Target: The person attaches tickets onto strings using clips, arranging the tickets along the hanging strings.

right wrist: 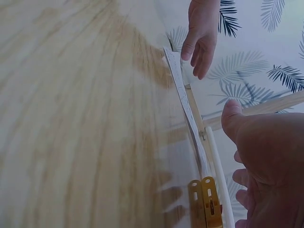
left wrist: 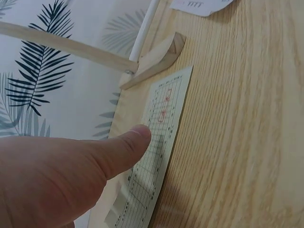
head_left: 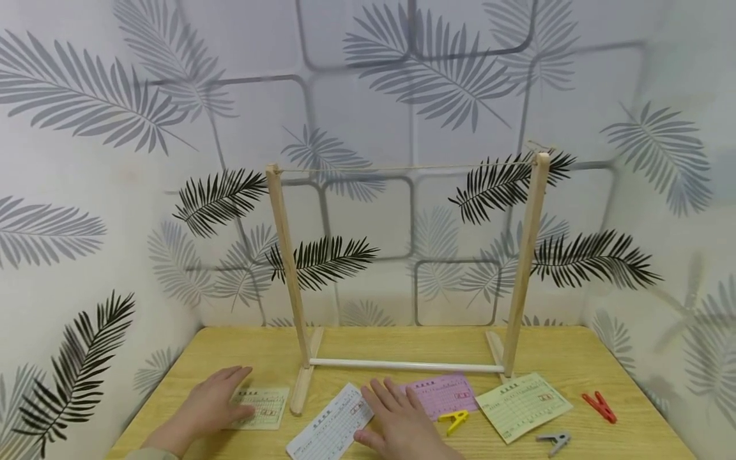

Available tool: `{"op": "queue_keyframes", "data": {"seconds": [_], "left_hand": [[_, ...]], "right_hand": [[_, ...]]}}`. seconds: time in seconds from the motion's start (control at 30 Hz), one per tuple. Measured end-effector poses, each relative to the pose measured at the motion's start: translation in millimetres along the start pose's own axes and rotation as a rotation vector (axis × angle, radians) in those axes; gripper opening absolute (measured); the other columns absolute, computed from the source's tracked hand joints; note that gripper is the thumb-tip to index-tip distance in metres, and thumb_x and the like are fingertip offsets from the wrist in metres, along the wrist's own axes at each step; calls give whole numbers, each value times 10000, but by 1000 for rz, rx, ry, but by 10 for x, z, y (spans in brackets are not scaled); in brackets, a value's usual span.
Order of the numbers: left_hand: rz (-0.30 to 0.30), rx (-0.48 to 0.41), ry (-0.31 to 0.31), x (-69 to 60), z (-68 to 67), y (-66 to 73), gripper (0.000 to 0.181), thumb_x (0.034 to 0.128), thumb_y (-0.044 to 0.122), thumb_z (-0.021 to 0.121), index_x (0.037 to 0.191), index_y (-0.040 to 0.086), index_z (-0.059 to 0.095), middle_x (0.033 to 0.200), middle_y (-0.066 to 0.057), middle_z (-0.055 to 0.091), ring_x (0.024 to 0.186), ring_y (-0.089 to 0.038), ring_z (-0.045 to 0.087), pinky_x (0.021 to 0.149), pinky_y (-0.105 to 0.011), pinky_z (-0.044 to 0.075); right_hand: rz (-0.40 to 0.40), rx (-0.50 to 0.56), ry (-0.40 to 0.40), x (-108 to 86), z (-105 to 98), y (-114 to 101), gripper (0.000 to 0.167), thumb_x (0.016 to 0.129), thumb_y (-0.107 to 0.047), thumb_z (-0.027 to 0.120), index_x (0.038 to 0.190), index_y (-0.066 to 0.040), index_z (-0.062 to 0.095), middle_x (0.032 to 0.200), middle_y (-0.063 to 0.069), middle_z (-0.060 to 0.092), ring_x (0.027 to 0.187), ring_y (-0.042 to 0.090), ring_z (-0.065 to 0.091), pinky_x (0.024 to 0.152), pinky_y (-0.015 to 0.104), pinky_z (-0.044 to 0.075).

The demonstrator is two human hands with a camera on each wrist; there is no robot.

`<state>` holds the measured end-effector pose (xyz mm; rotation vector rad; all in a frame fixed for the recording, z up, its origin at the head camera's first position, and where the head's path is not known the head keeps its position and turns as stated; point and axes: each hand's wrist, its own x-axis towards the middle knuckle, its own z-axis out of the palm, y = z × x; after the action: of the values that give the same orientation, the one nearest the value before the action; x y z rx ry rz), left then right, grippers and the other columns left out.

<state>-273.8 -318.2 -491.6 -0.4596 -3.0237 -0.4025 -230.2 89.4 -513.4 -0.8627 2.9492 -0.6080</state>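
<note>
My left hand (head_left: pixel 209 404) is over the left part of a pale green slip (head_left: pixel 269 409), fingers extended; in the left wrist view the thumb lies across that slip (left wrist: pixel 161 137). Fingers spread, my right hand (head_left: pixel 402 425) is at the right edge of a white slip (head_left: pixel 330 427), beside a pink slip (head_left: pixel 445 396). It holds nothing; whether it touches the paper I cannot tell. A yellow clip (head_left: pixel 454 420) lies at the pink slip's lower edge, and shows in the right wrist view (right wrist: pixel 211 202) below the white slip (right wrist: pixel 185 104).
A wooden frame with two posts (head_left: pixel 523 268), a string (head_left: pixel 402 168) across the top and a white bar (head_left: pixel 402 365) low down stands behind the slips. To the right lie a yellow-green slip (head_left: pixel 523 407), a grey clip (head_left: pixel 554 441) and a red clip (head_left: pixel 600 407).
</note>
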Motion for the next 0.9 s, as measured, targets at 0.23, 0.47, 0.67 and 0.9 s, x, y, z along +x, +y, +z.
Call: {"op": "queue_keyframes", "data": {"seconds": [0.23,0.47,0.67,0.9], "left_hand": [[-17,-37,-86,20,-10,-88,798,874,383,950,1491,-5,626,1441,-264,642,1338,-524,588,1087,-701,477],[-17,-45,-152,51,-53,-107,782,889,325,947,1507,-9,604,1431,-299,629,1314,-555,587,1046,-731,480],[-37,-51,-167,70,-48,-105,779,887,317,949,1511,1,604,1409,-276,646,1285,-539,609,1034,-723,492],[-34,-31,-177,91,-56,-110,775,892,335,946,1512,16,606,1347,-224,653,1205,-510,637,966,-714,529]], "right_hand": [[-33,29,27,3,73,55,862,1074,-693,536,1682,-91,439,1734,167,411,1597,437,352,1234,731,277],[-51,44,15,11,92,37,875,1066,-701,542,1690,-99,427,1738,172,402,1599,441,348,1228,729,294],[-38,11,-7,4,65,-12,840,1062,-655,602,1687,-116,443,1737,146,414,1601,399,362,1244,685,310],[-35,7,-24,10,23,-1,835,1064,-642,615,1682,-106,450,1729,155,422,1597,406,367,1248,689,300]]}}
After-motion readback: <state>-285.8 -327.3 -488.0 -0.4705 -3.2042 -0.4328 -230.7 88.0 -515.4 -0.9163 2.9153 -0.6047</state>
